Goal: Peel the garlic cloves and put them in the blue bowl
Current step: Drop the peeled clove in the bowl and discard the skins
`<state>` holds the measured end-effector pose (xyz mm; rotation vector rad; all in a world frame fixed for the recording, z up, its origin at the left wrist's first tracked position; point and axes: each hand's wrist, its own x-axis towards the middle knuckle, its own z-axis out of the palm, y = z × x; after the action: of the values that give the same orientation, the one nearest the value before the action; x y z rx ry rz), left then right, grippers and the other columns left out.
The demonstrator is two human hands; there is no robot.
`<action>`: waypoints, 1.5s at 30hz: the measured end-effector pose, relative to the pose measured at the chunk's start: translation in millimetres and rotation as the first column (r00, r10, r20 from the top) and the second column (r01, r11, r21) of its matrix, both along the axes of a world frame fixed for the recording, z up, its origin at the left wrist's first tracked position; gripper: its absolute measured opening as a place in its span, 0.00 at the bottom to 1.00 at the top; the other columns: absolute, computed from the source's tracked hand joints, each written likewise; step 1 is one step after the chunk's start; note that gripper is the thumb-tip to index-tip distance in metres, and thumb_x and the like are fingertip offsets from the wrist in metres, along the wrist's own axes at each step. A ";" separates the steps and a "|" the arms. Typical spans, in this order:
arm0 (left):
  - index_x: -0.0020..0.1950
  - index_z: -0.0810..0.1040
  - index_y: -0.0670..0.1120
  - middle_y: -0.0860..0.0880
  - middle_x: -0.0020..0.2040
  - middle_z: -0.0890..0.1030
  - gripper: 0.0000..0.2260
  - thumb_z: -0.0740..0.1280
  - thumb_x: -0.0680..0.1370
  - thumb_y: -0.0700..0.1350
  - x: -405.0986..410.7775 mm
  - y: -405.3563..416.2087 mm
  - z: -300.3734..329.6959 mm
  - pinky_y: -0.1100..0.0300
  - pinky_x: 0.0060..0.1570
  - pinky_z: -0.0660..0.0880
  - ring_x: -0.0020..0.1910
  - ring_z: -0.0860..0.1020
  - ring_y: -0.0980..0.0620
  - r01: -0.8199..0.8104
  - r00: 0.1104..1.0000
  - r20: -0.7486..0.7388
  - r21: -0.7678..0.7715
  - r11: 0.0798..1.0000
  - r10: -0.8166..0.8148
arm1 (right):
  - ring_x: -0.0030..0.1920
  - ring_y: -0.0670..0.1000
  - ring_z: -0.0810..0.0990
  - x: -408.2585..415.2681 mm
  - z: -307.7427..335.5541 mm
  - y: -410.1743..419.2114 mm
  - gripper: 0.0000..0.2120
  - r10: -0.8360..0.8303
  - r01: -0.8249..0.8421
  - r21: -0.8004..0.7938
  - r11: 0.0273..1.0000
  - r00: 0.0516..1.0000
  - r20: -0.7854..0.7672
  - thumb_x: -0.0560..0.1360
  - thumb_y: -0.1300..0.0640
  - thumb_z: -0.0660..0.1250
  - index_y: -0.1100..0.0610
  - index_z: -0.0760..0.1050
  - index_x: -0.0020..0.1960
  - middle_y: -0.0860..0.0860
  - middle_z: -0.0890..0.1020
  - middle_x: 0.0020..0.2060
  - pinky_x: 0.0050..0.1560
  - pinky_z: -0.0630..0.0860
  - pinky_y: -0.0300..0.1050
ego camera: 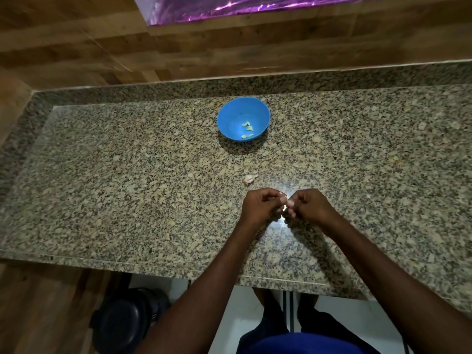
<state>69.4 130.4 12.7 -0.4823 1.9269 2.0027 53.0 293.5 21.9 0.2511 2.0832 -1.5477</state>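
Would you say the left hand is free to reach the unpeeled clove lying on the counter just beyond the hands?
Probably not yet: the path to the unpeeled clove is bare counter, but the left hand and right hand are both pinching a clove between them.

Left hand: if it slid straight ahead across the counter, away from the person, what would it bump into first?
Probably the unpeeled garlic clove, lying just beyond the left hand. The blue bowl sits farther along that line. Whether the hand would pass over the clove is unclear.

Granite counter [127,187], dark stool [125,325] below
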 end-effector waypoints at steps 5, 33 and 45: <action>0.50 0.83 0.37 0.41 0.39 0.84 0.04 0.72 0.77 0.37 0.6 -0.7 -3.0 0.59 0.36 0.77 0.33 0.77 0.51 -0.004 0.998 0.055 0.067 0.998 0.000 | 0.35 0.55 0.83 -2.8 -1.8 -1.8 0.05 0.202 -0.140 0.281 0.949 0.957 -0.207 0.75 0.64 0.71 0.61 0.79 0.40 0.55 0.84 0.33 0.38 0.79 0.47; 0.48 0.84 0.37 0.36 0.39 0.84 0.03 0.71 0.76 0.33 -17.4 -9.3 -8.6 0.53 0.37 0.81 0.33 0.81 0.49 0.034 0.997 -0.059 -0.210 0.977 -0.047 | 0.31 0.59 0.79 -4.3 -10.7 -0.7 0.08 -0.241 0.254 -0.083 0.964 0.960 0.146 0.76 0.67 0.71 0.70 0.80 0.40 0.71 0.82 0.37 0.42 0.82 0.67; 0.53 0.85 0.42 0.48 0.47 0.86 0.14 0.66 0.74 0.29 -53.9 6.9 -20.6 0.62 0.51 0.79 0.45 0.83 0.55 -0.071 0.957 -0.270 -0.575 0.815 -0.107 | 0.32 0.54 0.83 -3.0 -15.9 9.2 0.09 -0.263 0.259 0.082 0.962 0.964 0.039 0.73 0.63 0.70 0.62 0.82 0.35 0.55 0.84 0.29 0.39 0.80 0.48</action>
<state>15.5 137.3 -7.9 -0.3069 2.7302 1.4949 50.0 302.7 6.0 0.6086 2.1395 -1.5929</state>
